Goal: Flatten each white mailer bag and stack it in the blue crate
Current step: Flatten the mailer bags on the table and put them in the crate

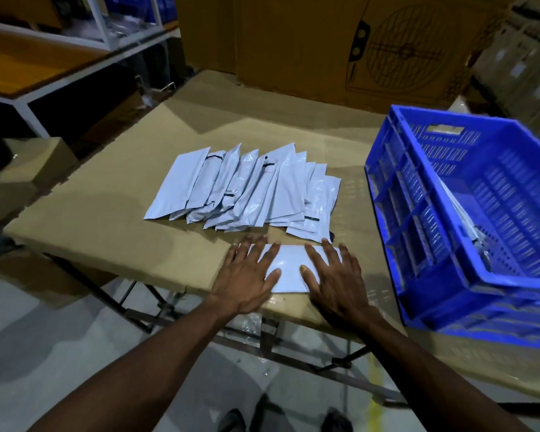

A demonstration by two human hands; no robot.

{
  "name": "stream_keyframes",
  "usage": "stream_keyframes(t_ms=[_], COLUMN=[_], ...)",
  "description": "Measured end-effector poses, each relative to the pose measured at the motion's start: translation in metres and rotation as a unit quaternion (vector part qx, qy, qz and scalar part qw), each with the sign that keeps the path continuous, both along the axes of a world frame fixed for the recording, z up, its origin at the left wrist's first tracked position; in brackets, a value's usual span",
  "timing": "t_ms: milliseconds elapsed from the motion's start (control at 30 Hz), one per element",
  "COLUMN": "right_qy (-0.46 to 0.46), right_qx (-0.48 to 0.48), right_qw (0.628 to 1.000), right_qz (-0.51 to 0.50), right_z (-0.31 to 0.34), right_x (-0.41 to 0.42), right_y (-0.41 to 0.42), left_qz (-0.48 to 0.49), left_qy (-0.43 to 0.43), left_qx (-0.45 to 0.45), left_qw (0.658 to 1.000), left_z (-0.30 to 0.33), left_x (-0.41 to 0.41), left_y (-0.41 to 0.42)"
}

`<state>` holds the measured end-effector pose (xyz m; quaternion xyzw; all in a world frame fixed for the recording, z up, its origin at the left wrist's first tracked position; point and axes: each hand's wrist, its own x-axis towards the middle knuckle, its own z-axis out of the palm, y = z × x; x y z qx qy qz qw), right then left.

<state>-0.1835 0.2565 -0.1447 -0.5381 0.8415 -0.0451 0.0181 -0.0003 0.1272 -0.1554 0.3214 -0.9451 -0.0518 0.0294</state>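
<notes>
One white mailer bag (289, 269) lies at the near edge of the cardboard-covered table (106, 213), pressed flat under a left hand (247, 275) and a right hand (334, 282), both with fingers spread and palms down. Behind it, a fanned pile of mailers (247, 188) (roughly a dozen, overlapping) waits untouched, so most of the job remains. Inside the blue crate (443, 307) at right, something pale leans against the wall, possibly bags already stacked; the crate's near wall hides its floor, and its right side runs out of view.
</notes>
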Motion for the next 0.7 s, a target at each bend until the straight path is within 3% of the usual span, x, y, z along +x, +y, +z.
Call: stream_keyframes(t_ms=[133, 233, 333, 533, 700], right_qy=[-0.004, 0.060, 0.025, -0.040, -0.070], right_qx=[0.038, 0.021, 0.000, 0.025, 0.085], right_qw=[0.999, 0.995, 0.990, 0.998, 0.993], right_qz=[-0.005, 0.080, 0.135, 0.044, 0.032], right_z=[0.005, 0.010, 0.007, 0.000, 0.006], right_x=[0.001, 0.011, 0.017, -0.021, -0.019], right_y=[-0.003, -0.016, -0.021, 0.011, 0.025], left_qz=[0.006, 0.004, 0.006, -0.005, -0.021], left_qy=[-0.014, -0.015, -0.017, -0.023, -0.038], left_qx=[0.004, 0.001, 0.007, 0.015, 0.036], left_qw=[1.000, 1.000, 1.000, 1.000, 0.998], left_z=[0.000, 0.000, -0.002, -0.001, 0.002], left_x=[0.001, 0.001, 0.001, 0.004, 0.005], left_y=[-0.001, 0.000, -0.002, -0.004, -0.008])
